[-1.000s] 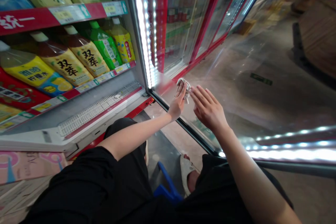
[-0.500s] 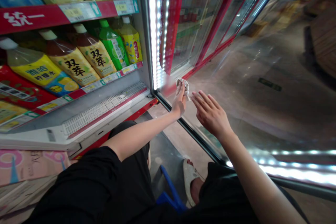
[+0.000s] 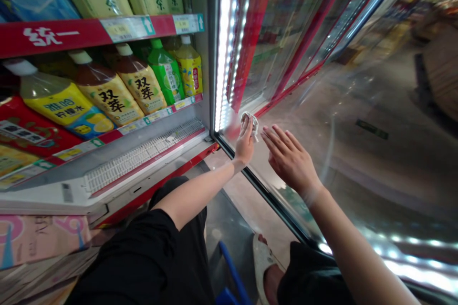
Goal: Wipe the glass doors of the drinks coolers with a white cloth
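Note:
An open glass cooler door point(image 3: 343, 186) spans the middle and right, with a dark frame along its lower edge. My left hand point(image 3: 244, 143) presses a crumpled whitish cloth point(image 3: 255, 126) against the glass, close to the door's lower left corner. Its fingers lie along the cloth, covering part of it. Just right of the cloth, my right hand point(image 3: 291, 159) has its fingers stretched out, palm toward the glass, and holds nothing. Whether its palm touches the pane I cannot tell.
Left of the door, cooler shelves hold several drink bottles point(image 3: 107, 95); a white vent grille point(image 3: 143, 155) lies below. Pink cartons point(image 3: 43, 238) sit at lower left. Between my legs is a blue bar point(image 3: 233, 269). Bright light strips point(image 3: 223, 47) run along the door's hinge side.
The view has shifted slightly, so the shelves appear lower and farther right. Both hands keep nearly the same places at the glass, the left still on the cloth.

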### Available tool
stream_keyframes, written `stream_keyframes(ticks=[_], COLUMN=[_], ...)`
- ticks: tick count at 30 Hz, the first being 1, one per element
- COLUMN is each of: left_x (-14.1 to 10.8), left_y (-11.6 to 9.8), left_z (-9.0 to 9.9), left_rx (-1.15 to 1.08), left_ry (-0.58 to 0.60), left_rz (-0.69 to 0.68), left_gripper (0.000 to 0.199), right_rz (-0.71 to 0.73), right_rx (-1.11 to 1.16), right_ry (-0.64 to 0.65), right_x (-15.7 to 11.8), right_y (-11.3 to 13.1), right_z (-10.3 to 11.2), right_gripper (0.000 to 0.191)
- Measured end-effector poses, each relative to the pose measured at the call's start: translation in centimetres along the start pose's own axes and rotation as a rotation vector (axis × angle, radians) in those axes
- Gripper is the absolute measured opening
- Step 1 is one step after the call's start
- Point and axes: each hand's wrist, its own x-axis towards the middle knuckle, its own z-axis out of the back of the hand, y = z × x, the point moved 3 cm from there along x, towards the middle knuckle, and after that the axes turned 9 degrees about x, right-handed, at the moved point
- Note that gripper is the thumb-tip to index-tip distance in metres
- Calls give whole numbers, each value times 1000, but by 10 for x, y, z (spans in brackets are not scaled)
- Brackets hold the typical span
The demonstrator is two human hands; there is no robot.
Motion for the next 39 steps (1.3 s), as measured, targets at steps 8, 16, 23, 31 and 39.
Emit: stream_keyframes(ticks=[8,16,23,31,39], left_x=[47,41,84,88,115], left_y=[41,42,49,47,31], left_z=[17,18,41,51,72], left_rx=[9,-18,-35,-41,-126], left_ry=[-165,-163,-196,-241,-229], left_rz=[239,218,278,327,79], left_gripper=[74,75,70,71,73], right_rz=[24,40,34,9,3], right_rx=[8,-16,26,46,34], right_ry=[5,-12,32,68,71], right_x=[15,29,34,32,33], right_y=[-1,-1,0,-3,-5], right_z=[-9,-20,-27,-32,-31], right_gripper=[84,82,84,86,87])
